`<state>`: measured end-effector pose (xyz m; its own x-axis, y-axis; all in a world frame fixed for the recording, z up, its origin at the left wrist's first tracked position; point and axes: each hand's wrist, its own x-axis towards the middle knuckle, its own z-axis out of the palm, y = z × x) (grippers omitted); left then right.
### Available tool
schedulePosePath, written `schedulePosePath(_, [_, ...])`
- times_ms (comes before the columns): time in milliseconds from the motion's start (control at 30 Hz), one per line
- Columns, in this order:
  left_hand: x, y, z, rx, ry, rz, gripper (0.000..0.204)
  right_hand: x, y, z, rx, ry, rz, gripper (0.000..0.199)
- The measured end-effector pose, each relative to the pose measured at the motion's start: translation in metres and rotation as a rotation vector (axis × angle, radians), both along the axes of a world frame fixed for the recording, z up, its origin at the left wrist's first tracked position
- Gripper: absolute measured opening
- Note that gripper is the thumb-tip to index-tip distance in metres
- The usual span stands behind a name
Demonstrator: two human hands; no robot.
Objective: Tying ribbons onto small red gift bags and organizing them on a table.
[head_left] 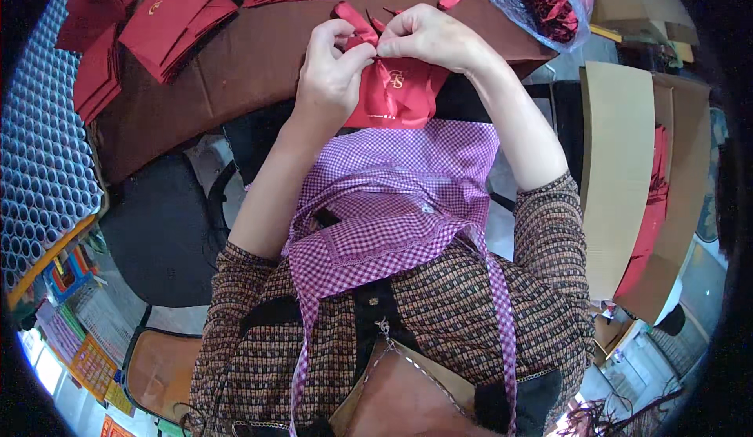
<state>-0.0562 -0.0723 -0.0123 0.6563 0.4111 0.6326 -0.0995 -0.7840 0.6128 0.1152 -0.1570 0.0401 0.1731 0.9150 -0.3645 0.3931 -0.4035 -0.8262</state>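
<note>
A small red paper bag (396, 96) with a gold mark rests at the near edge of the brown table (251, 60), above my checked apron. My left hand (333, 68) and my right hand (431, 37) meet at the bag's top. Both pinch a red ribbon (357, 23) there, fingertips close together. The ribbon's ends stick out to the upper left of my hands.
Stacks of flat red bags (176, 13) lie at the table's far left and top. A clear plastic bag of red cords (549, 1) sits top right. A cardboard box (627, 178) with red pieces stands right. Rows of tubes (43, 162) line the left. A dark chair (161, 229) is beside me.
</note>
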Motion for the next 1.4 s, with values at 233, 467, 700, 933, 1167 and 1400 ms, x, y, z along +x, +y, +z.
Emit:
schedulePosePath(233, [0.001, -0.002, -0.001, 0.012, 0.019, 0.024, 0.021, -0.006, -0.005, -0.003, -0.043, 0.169, -0.107, 0.020])
schedulePosePath(467, [0.005, 0.002, 0.012, 0.064, 0.009, 0.039, 0.021, -0.016, -0.017, 0.007, 0.143, 0.272, -0.211, 0.019])
schedulePosePath(700, [0.007, -0.002, -0.007, -0.006, 0.001, 0.024, 0.021, -0.011, -0.016, -0.007, 0.127, 0.045, -0.120, 0.022])
schedulePosePath(933, [0.011, 0.004, -0.001, -0.012, 0.039, -0.012, 0.021, -0.010, -0.017, -0.003, 0.139, 0.087, -0.150, 0.022])
schedulePosePath(1167, [0.013, 0.010, 0.005, -0.052, 0.069, -0.057, 0.021, -0.007, -0.015, -0.013, 0.171, 0.218, -0.180, 0.020])
schedulePosePath(1400, [0.013, 0.014, -0.003, -0.140, 0.161, -0.129, 0.015, -0.008, -0.015, -0.029, 0.086, 0.289, -0.245, 0.013])
